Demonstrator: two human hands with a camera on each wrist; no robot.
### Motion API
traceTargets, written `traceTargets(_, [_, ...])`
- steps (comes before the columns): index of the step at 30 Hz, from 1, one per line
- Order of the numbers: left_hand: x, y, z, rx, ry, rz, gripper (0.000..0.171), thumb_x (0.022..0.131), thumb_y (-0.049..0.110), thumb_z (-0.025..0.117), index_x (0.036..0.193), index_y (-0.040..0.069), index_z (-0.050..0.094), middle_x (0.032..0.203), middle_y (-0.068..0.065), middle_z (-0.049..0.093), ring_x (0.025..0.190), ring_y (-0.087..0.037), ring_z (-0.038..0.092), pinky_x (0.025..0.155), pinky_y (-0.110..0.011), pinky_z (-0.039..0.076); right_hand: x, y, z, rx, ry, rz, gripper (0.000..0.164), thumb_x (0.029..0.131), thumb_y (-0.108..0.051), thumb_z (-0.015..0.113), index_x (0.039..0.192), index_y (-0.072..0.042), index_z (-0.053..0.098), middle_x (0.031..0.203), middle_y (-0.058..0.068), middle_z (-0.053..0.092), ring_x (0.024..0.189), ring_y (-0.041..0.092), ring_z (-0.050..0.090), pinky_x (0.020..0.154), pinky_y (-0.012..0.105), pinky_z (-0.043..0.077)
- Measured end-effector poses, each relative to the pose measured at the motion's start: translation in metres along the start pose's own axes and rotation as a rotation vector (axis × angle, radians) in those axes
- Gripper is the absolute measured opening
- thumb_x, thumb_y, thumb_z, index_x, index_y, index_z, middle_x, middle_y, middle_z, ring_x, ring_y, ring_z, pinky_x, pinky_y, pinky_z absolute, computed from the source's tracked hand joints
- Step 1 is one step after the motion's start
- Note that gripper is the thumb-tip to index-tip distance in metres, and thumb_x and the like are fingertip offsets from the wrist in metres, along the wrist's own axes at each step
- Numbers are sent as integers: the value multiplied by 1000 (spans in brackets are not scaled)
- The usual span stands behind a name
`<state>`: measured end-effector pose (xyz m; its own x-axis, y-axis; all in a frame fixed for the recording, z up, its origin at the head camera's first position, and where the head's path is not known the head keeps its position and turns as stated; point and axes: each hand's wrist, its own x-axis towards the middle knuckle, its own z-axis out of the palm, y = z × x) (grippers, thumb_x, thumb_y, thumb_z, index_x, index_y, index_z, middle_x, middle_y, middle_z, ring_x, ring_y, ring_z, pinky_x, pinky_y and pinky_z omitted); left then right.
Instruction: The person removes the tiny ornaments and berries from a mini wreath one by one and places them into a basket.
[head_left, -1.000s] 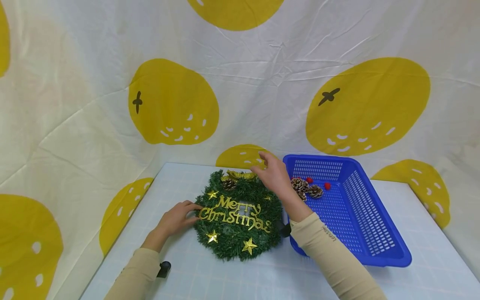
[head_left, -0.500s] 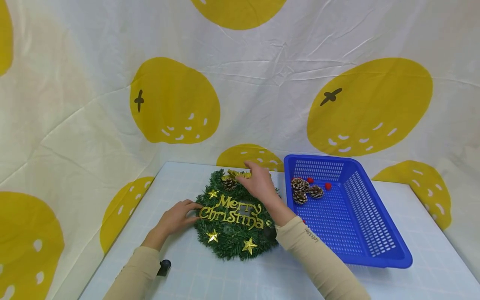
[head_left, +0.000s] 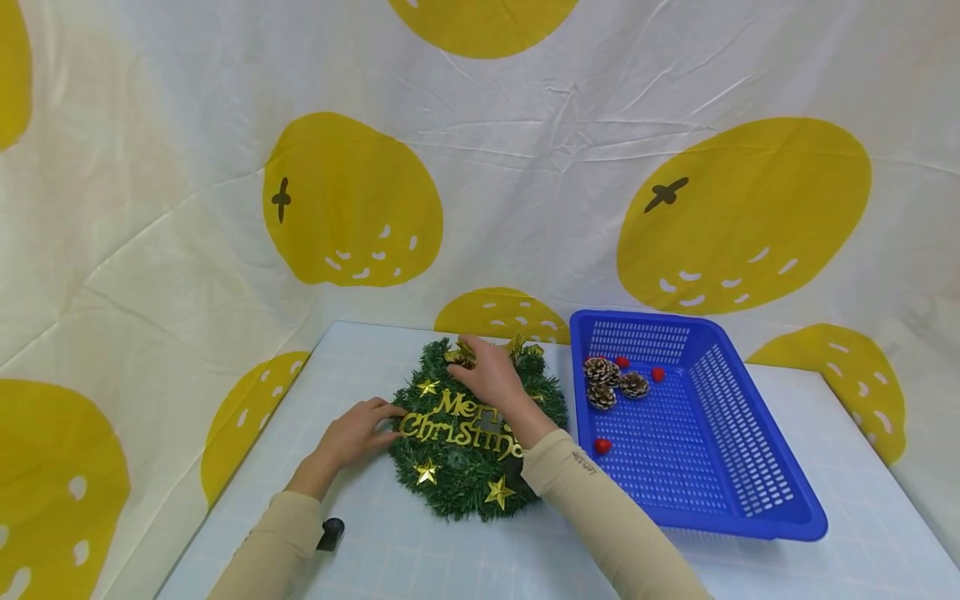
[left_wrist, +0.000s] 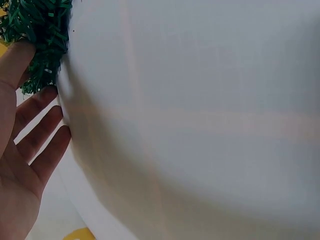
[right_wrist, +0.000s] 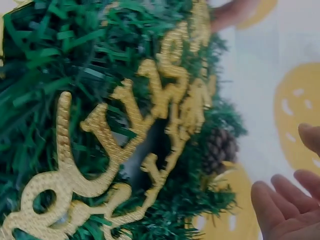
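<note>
A green Christmas wreath (head_left: 450,492) lies on the table, with gold "Merry Christmas" lettering (head_left: 457,431) across it. It carries gold stars (head_left: 498,492), a gold bow (head_left: 517,346) at its far side and a pinecone (right_wrist: 220,151). My left hand (head_left: 354,435) holds the wreath's left edge between thumb and index finger; its other fingers rest against the table. Above the far part of the wreath, my right hand (head_left: 491,375) is held with fingers loosely bent. In the right wrist view its fingertips (right_wrist: 262,195) stand apart from the pinecone, with nothing between them.
A blue plastic basket (head_left: 750,433) stands on the table right of the wreath. Inside it lie several pinecones (head_left: 602,372) and red berries (head_left: 602,446) along its left and far parts. Behind the table hangs a white cloth (head_left: 525,208) with yellow fruit prints.
My right hand has moved left from the basket side over the wreath's far part, baring the bow's right end and a red berry in the basket. My left hand stays at the wreath's edge.
</note>
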<state>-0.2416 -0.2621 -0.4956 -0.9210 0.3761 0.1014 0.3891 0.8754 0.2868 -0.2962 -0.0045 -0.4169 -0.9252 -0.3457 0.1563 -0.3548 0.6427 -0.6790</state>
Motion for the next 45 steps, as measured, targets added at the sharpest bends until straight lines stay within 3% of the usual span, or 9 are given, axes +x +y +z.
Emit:
traceTargets(4, [0,0,1,-2,2,-10,35,88,29,74,121,17,67,114,-7,62,100,-29,61,78,-47,55,1,4,9,-22,4,4,57,95,-26,67,146,-11,47,138,10,56,86,33,66,81,44,53])
traceTargets(6, [0,0,2,-2,5,-13,36,88,29,74,121,16,67,113,-7,62,100,-28,61,78,-47,55,0,6,12,-31,8,14,57,94,-25,68,146,-12,47,138,10,56,84,33,66,79,44,53])
traceTargets(7, [-1,0,3,0,8,-9,36,88,29,74,121,16,67,113,-7,62,99,-28,61,77,-47,55,0,7,14,-28,7,19,58,94,-25,68,146,-12,47,138,10,56,86,33,66,80,45,53])
traceTargets(11, [-2,0,3,2,7,-7,36,88,30,74,121,17,67,113,-7,61,99,-28,61,76,-47,55,0,11,20,-31,6,26,60,93,-22,69,146,-8,46,141,11,53,119,32,57,94,49,50])
traceTargets(20, [-3,3,0,-2,2,-13,35,89,29,73,121,16,67,114,-8,61,100,-29,61,76,-48,55,2,19,32,-57,-13,31,62,93,-20,70,147,-7,43,144,14,50,123,33,54,99,48,47])
traceTargets(27, [-3,2,0,-13,-15,-7,38,89,27,73,125,16,65,118,-9,60,103,-30,60,78,-49,55,4,23,36,-61,-17,56,62,94,-19,69,149,-12,41,148,11,46,129,31,50,101,47,46])
traceTargets(37, [-2,-1,-1,-28,-56,-12,45,88,23,74,131,17,62,124,-12,57,109,-34,56,78,-53,54,6,26,40,-102,2,63,55,95,-16,66,146,-10,46,144,13,49,122,32,55,97,47,49])
traceTargets(45, [-1,-1,0,-11,-40,-14,46,87,23,75,130,17,62,124,-11,57,108,-33,56,76,-51,54,5,29,44,-57,53,101,40,96,-14,65,132,-9,51,120,13,64,100,28,65,79,41,56])
